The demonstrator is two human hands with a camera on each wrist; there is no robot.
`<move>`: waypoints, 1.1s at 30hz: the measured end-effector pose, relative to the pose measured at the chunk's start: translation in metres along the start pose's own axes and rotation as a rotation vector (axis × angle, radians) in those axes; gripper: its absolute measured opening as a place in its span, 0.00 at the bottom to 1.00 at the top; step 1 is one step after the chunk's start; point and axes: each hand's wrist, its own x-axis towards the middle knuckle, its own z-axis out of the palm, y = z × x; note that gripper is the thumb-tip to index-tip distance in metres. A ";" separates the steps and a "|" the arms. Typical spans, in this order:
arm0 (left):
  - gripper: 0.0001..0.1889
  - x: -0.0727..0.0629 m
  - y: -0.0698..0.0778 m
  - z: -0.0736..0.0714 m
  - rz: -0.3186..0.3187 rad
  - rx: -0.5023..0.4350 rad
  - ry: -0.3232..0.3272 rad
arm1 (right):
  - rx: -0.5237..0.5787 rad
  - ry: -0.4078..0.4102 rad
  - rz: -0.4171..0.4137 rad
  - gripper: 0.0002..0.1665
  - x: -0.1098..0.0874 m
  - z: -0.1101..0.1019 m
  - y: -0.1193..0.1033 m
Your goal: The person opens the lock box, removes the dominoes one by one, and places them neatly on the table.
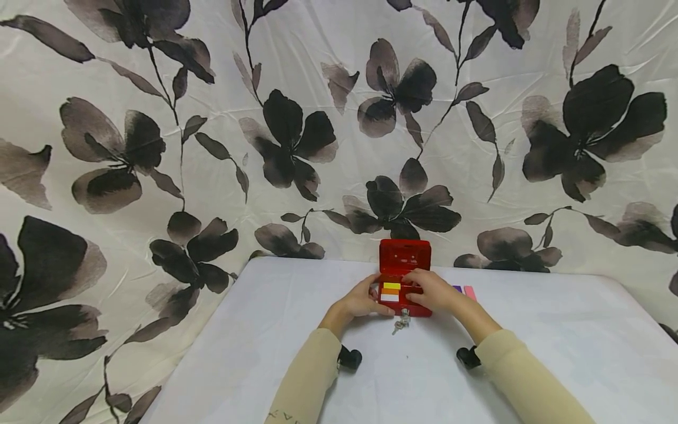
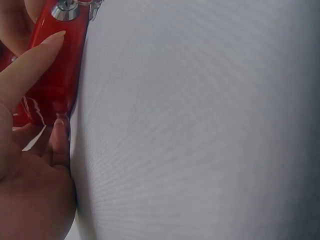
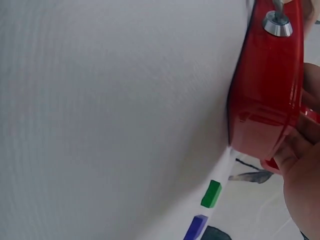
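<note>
A red metal cash box [image 1: 405,309] stands on the table with its lid [image 1: 405,255] raised. Yellow [image 1: 392,285], orange [image 1: 391,291] and white [image 1: 389,298] blocks lie in its left part. My left hand [image 1: 360,299] grips the box at its left front corner, thumb [image 2: 35,62] along the front face and other fingers around the side. Over the right part, my right hand [image 1: 431,290] reaches in past the rim with bent fingers. Whether it holds something in there I cannot tell. Keys [image 1: 401,324] hang from the front lock [image 3: 278,24].
Right of the box lie a purple block [image 1: 458,288] and a pink block [image 1: 469,292], partly behind the right hand. A green block [image 3: 211,194] shows in the right wrist view. White cloth covers the table [image 1: 402,383]; a floral curtain [image 1: 328,176] hangs behind.
</note>
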 end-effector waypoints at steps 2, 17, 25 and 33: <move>0.52 0.001 -0.001 0.000 0.003 0.003 0.000 | 0.000 -0.005 0.001 0.24 0.001 0.002 0.001; 0.51 0.005 -0.002 0.000 0.019 -0.018 -0.003 | -0.018 -0.051 -0.009 0.24 0.007 0.007 0.000; 0.52 0.004 -0.002 0.002 0.007 -0.024 0.000 | -0.046 -0.060 -0.012 0.23 0.008 0.010 0.000; 0.50 0.005 -0.002 0.002 0.016 -0.031 -0.009 | -0.042 -0.056 -0.025 0.22 0.008 0.011 0.001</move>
